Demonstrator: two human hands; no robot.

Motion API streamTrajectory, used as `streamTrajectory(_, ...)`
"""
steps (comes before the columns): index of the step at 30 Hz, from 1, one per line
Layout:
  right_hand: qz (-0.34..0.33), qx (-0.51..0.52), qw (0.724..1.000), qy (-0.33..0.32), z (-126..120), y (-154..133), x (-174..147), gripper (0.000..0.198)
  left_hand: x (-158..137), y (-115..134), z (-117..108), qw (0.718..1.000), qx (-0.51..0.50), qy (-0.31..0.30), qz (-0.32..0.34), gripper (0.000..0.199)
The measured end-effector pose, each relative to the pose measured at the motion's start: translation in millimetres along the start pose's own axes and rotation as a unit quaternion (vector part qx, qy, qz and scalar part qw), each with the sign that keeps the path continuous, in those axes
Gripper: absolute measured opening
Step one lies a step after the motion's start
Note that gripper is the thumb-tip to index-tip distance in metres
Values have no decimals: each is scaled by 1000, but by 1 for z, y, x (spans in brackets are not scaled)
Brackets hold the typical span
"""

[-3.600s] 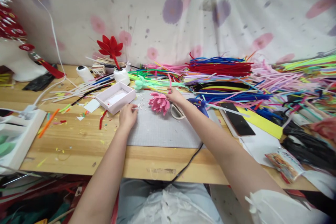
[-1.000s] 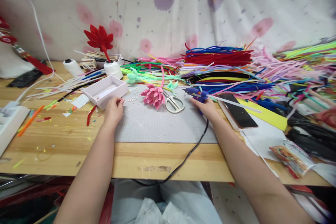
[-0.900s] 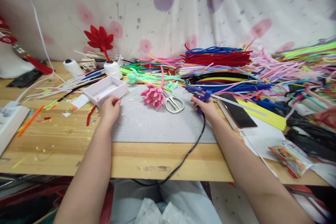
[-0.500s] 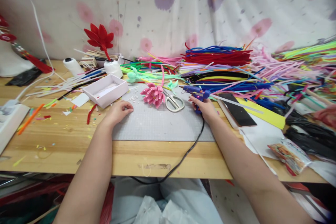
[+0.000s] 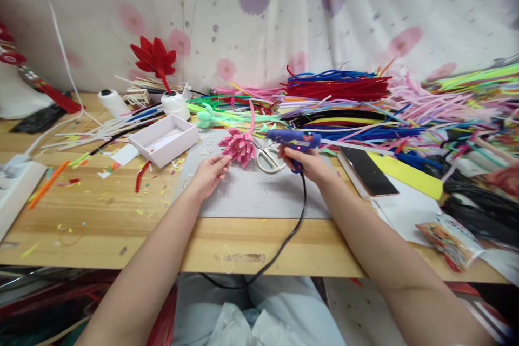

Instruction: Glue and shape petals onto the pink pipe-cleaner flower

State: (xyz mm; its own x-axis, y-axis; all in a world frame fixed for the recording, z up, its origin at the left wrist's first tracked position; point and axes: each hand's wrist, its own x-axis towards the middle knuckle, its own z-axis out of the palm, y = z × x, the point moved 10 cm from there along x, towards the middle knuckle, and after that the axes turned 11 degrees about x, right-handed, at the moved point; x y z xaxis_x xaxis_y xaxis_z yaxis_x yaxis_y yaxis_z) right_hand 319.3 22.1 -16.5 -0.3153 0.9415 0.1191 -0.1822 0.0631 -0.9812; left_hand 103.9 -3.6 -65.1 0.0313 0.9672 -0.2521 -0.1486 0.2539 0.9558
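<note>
Grey mat [image 5: 251, 197] opens below right hand [image 5: 311, 164] clamping glue gun [image 5: 299, 139], left hand's [image 5: 210, 175] grip unclear.

The right hand [image 5: 309, 164] hides part of the glue gun [image 5: 295, 140], and the view's left edge crops the power strip [image 5: 19, 188]

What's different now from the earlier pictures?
The right hand let go of the stem of the pink flower, took hold of the glue gun and brought it left, toward the flower. The left hand moved right, from beside the beads to the flower's edge. The red flower, white box and phone stayed put.
</note>
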Motion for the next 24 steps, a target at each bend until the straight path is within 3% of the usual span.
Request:
streamTrajectory(3, 41, -44, 997, -46, 26, 17, 0, 34, -2, -11, 7, 998, -30, -32, -56, 19)
streamTrajectory(6, 60, -53, 996, -37, 35, 31, 0, 37, -2, -16, 5, 995, -46, -51, -76, 11)
streamTrajectory(15, 56, -107, 993, -11, 34, 44, -3, 39, 0, -19, 3, 992, -51, -57, -97, 17)
streamTrajectory(24, 44, -116, 992, -17, 38, 43, -1, 38, 1, -20, 3, 990, -68, -73, -96, 11)
